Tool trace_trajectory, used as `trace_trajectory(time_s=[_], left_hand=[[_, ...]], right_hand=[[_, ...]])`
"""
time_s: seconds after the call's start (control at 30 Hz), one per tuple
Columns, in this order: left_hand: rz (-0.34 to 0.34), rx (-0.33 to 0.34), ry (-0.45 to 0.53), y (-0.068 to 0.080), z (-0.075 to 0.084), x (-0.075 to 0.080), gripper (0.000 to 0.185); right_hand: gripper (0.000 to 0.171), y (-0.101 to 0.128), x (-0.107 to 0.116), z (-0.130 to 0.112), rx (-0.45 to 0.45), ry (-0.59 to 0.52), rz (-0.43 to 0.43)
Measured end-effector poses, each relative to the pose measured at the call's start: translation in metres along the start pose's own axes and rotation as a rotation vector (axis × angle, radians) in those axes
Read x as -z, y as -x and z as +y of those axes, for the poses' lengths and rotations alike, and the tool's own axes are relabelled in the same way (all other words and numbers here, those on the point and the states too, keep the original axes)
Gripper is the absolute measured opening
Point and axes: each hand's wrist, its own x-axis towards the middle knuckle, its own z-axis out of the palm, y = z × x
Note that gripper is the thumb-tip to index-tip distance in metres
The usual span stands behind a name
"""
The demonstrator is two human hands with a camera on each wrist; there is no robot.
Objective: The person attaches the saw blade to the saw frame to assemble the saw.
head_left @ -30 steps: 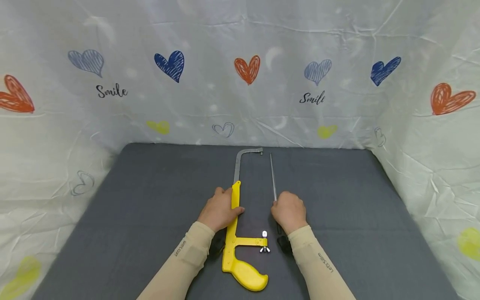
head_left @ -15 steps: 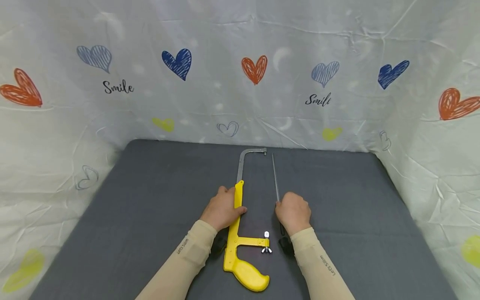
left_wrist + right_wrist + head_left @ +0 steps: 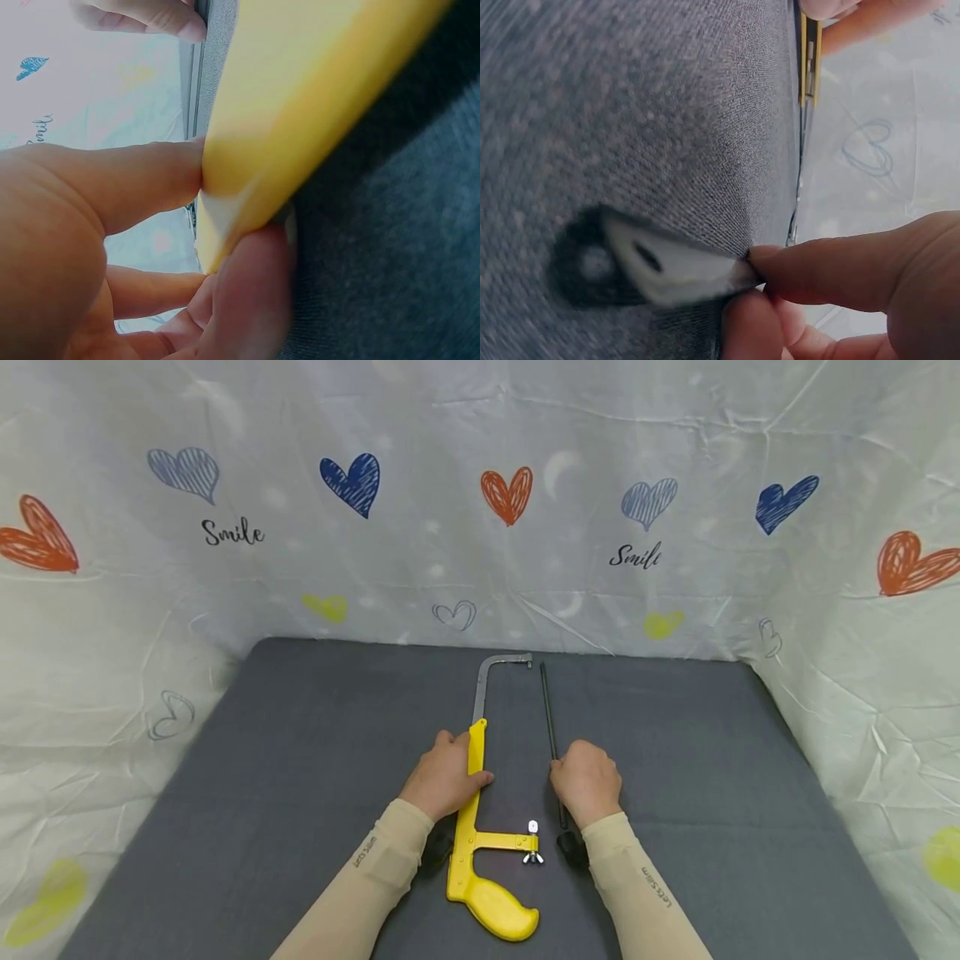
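While the left hand (image 3: 442, 781) grips the yellow saw frame (image 3: 467, 824) midway along, the right hand (image 3: 588, 783) pinches the blade (image 3: 550, 718) toward its near end — right of the frame's open side, apart from it, both long axes running near to far, almost parallel.

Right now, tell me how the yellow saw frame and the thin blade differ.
The saw frame is mostly yellow; the blade is gray. The saw frame bends at its far end; the blade is a straight strip. The left hand grips the saw frame; the right hand pinches the blade. Both are long.
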Motion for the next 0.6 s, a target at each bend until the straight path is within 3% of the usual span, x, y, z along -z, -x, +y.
trace_trajectory(time_s=[0.13,0.23,0.37,0.6], left_hand=[[-0.002,0.002,0.005,-0.001,0.001,0.001,0.084],[-0.004,0.004,0.004,-0.002,0.001,0.002,0.084],[-0.005,0.007,0.002,-0.003,0.001,0.002,0.083],[-0.014,0.012,0.008,0.000,0.000,-0.001,0.084]], right_hand=[[0.043,-0.003,0.001,0.001,0.006,-0.019,-0.013],[0.034,-0.005,0.003,0.003,0.015,-0.051,-0.045],[0.016,-0.009,0.007,0.008,-0.001,-0.123,-0.115],[0.013,-0.008,0.014,0.014,-0.055,-0.254,-0.281]])
